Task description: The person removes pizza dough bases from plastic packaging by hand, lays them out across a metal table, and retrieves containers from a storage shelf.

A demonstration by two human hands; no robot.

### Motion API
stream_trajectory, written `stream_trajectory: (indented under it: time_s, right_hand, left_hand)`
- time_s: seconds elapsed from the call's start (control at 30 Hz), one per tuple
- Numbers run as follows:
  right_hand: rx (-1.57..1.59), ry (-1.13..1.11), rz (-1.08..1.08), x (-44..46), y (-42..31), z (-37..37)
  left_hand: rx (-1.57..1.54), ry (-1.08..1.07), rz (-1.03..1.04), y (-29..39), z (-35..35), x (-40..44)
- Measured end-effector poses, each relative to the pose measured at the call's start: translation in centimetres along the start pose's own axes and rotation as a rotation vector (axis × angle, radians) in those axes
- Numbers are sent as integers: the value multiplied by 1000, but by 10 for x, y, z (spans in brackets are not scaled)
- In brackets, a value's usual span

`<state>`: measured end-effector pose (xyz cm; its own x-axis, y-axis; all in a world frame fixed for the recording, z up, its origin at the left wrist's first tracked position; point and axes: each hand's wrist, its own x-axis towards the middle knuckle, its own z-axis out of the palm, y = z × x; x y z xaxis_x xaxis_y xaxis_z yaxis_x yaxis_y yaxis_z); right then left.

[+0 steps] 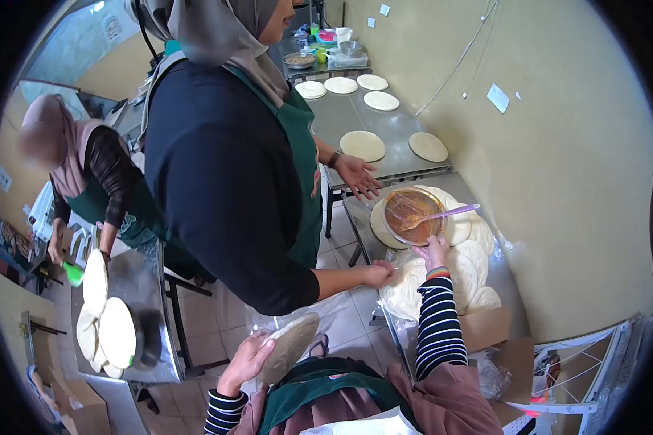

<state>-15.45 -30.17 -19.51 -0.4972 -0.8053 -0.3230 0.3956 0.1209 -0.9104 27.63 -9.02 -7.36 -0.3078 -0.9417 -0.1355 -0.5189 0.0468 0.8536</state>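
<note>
My left hand (251,360) is closed on the edge of a round flat dough base (291,348), which tilts upright in front of my apron. With my right hand (434,252) I grip the near rim of a round bowl of orange-red sauce (401,210). A spatula with a purple handle (453,212) rests in the bowl. Beneath and beside the bowl, several pale dough bases (466,264) lie overlapped on plastic on the metal table. A co-worker's open hand (358,176) is just left of the bowl, and their other hand (377,275) is by the plastic.
Several dough rounds (362,146) lie spaced out on the farther metal table (326,116). The co-worker (218,159) stands close on my left. Another person (101,174) holds a green-handled tool (73,274) over a side table with stacked bases (116,333). A cardboard box (511,362) is at right.
</note>
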Motion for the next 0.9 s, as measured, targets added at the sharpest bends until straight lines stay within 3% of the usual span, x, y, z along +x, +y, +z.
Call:
stream_trajectory:
  time_s: [0.23, 0.57, 0.63, 0.77, 0.83, 0.9]
  right_hand:
    - [29, 3, 40, 14, 10, 29]
    - [-77, -58, 47, 41, -13, 54]
    - [-32, -153, -1, 51, -22, 62]
    - [97, -319, -22, 50, -49, 75]
    - [21, -231, -141, 26, -66, 78]
    - [-17, -217, -208, -17, -77, 74]
  left_hand:
    - [4, -189, -47, -11, -19, 31]
    - [-58, -199, -24, -11, -8, 38]
    - [-57, -229, -17, -3, -6, 39]
    - [-56, -146, 27, 1, 11, 44]
    - [-70, -97, 4, 0, 18, 47]
    - [-281, -44, -75, 3, 23, 49]
